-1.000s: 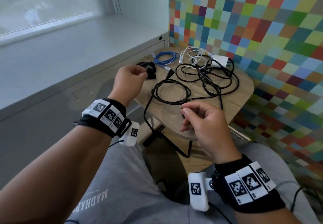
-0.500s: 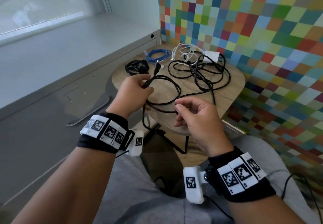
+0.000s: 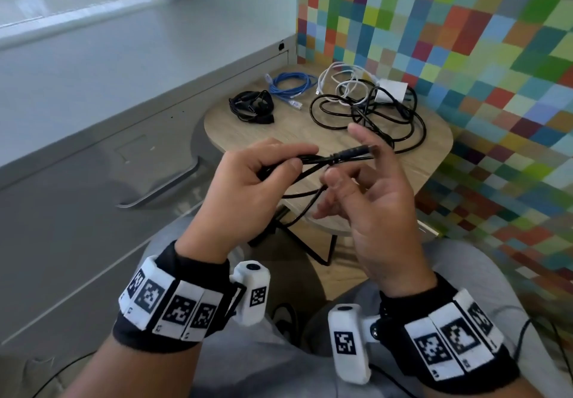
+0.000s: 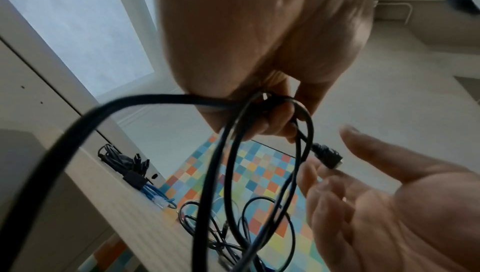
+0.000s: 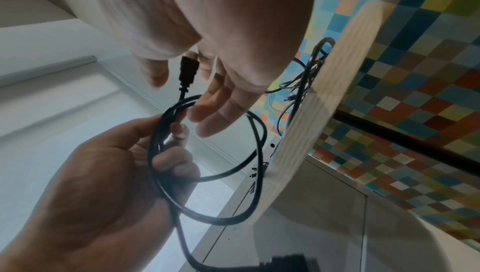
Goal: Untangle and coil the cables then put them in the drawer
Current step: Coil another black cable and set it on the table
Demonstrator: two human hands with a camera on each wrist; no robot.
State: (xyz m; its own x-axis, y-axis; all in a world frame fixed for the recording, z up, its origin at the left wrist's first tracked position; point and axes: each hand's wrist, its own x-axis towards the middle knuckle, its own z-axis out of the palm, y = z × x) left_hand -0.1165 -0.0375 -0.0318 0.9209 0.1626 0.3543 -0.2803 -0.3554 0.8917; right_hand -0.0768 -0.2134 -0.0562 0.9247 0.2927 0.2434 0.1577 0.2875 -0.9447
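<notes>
The left hand has its grip clamped on loops of a thin black cable, held above the round wooden worktop; the right hand stays apart, fingers loose by the plug.

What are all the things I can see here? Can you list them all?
black cable: one, black, looped in the left hand, plug end poking toward the right hand
tangled cables: a heap, black, on the table
white cable: one, white, at the heap's far edge
white charger: one, white, far side of the table
blue cable: one, blue, coiled on the table
small black bundle: one, black, left of the blue cable
table: one, light wood
drawer handle: one, silver, on the grey cabinet
left hand: fingers grip the black cable
right hand: fingers spread, near the plug
</notes>
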